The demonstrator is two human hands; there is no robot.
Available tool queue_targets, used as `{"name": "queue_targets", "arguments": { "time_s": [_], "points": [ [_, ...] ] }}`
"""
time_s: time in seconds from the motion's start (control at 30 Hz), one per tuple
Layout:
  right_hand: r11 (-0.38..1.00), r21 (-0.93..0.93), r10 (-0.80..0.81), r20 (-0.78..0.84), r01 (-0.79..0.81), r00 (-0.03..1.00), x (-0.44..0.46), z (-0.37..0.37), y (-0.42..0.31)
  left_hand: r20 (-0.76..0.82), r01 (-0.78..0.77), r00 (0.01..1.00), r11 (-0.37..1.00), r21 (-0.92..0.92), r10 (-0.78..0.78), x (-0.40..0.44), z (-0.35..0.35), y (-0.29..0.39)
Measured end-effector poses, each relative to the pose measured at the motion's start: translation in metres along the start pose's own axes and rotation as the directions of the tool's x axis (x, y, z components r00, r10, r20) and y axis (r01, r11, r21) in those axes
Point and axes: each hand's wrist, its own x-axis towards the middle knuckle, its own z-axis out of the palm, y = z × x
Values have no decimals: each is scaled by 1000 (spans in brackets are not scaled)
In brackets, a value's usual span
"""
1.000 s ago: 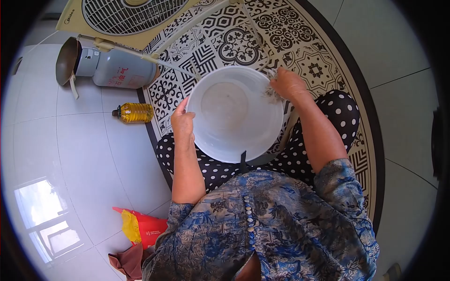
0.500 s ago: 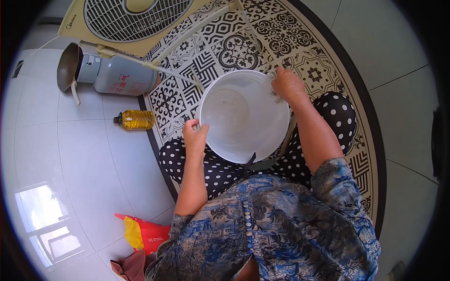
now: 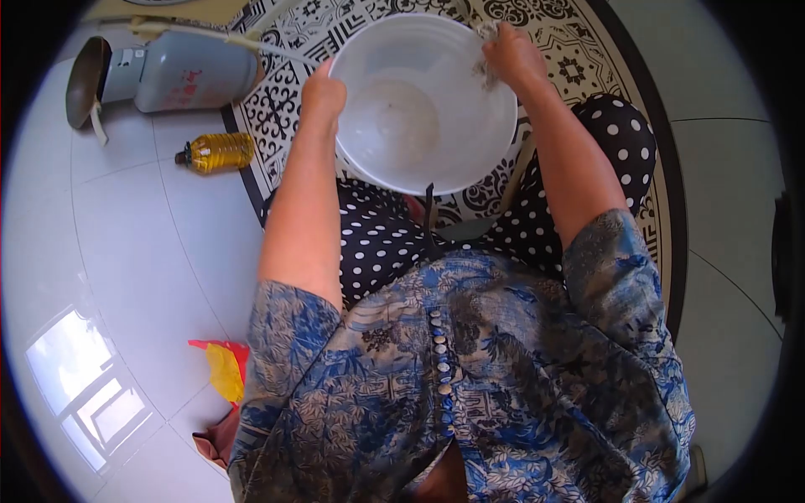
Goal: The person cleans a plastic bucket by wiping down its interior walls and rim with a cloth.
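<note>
A large white plastic bucket (image 3: 478, 126) is tilted above my lap, its open mouth facing me. Dull greyish residue or shading shows on its bottom. At the left rim, my left hand (image 3: 323, 96) is closed around the edge. My right hand (image 3: 513, 59) is closed at the upper right rim. Bunched in it is a grey, stringy scouring pad (image 3: 485, 74), part of which hangs against the inside wall. My right fingertips are partly hidden, so whether they also grip the rim I cannot tell.
Left of the patterned mat (image 3: 574, 71) lie a grey gas cylinder (image 3: 193, 75) on its side, a brown pan (image 3: 86, 82) and a bottle of yellow oil (image 3: 220, 153). A red and yellow bag (image 3: 225, 369) is at lower left. A pale metal frame (image 3: 277, 49) stands beyond the bucket.
The bucket has moved away from my body and tipped more toward me. My left hand has shifted up from the lower left rim and wrapped round the edge. The right hand keeps the scouring pad.
</note>
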Motion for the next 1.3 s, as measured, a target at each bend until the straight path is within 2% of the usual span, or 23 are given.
{"name": "queue_targets", "arguments": {
  "time_s": [0.07, 0.17, 0.27, 0.33, 0.47, 0.57, 0.63, 0.67, 0.7, 0.73, 0.77, 0.8, 0.87, 0.9, 1.0, 1.03, 1.07, 1.1, 1.23, 1.3],
  "points": [
    [999, 37, 4, -23, -3, 1000, 10, 10, 3, 8, 19, 1000, 1000, -20, -19, 28, 0, -8],
    [999, -27, -25, -56, 23, 998, 26, 22, 11, 15, 18, 1000, 998, -56, -17, 34, 5, 2],
    [998, 4, 58, -140, -58, 989, 28, 25, 12, -11, 37, 999, 999, -32, -38, 40, 16, 8],
    [989, 98, 122, -103, -112, 987, 25, 18, 7, -65, -12, 998, 993, 120, 20, 17, 22, 28],
    [979, 153, 147, -88, -133, 985, 27, 20, 6, -102, -122, 987, 992, -7, 121, -26, 28, 18],
    [977, 196, 107, -96, -87, 990, 16, 17, -4, -205, -110, 973, 994, 12, 110, -62, 34, 2],
    [981, 189, -31, -89, 47, 996, 3, 10, -19, -229, -124, 966, 992, -6, 119, -77, 36, -9],
    [969, 203, -104, -183, 142, 978, 0, 18, -21, -226, -113, 969, 993, -32, 102, -90, 36, -5],
    [968, 207, -103, -191, 143, 976, -4, 23, -24, -222, -98, 971, 993, -58, 83, -102, 36, -3],
    [926, 274, -199, -232, 260, 952, -7, 25, -30, -222, -109, 970, 992, -57, 94, -111, 37, -5],
    [866, 331, -287, -282, 374, 916, -10, 25, -35, -221, -148, 961, 985, 86, 164, -116, 39, -10],
    [867, 329, -283, -294, 375, 913, -18, 22, -42, -208, -184, 950, 956, 228, 232, -119, 41, -13],
    [714, 339, -508, -352, 613, 786, -40, 14, -57, -216, -181, 952, 968, 176, 217, -122, 43, -14],
    [720, 335, -498, -359, 607, 789, -48, 10, -62, -228, -165, 955, 979, 123, 190, -122, 45, -13],
    [690, 298, -557, -364, 660, 746, -54, 7, -64, -182, -148, 969, 982, 117, 168, -119, 41, -11],
    [695, 293, -551, -369, 656, 749, -47, 10, -60, -173, -144, 972, 984, 107, 161, -117, 41, -10],
    [768, 274, -492, -328, 579, 807, -41, 13, -56, -161, -142, 976, 990, 26, 144, -115, 41, -9],
    [830, 252, -427, -288, 498, 857, -37, 12, -53, -154, -147, 977, 989, 27, 150, -114, 44, -7],
    [879, 215, -363, -274, 425, 891, -32, 14, -44, -179, -106, 978, 994, -1, 104, -107, 45, -8],
    [927, 238, -225, -262, 289, 939, -21, 18, -31, -179, -99, 979, 995, -14, 95, -101, 43, -8]
  ]
}}
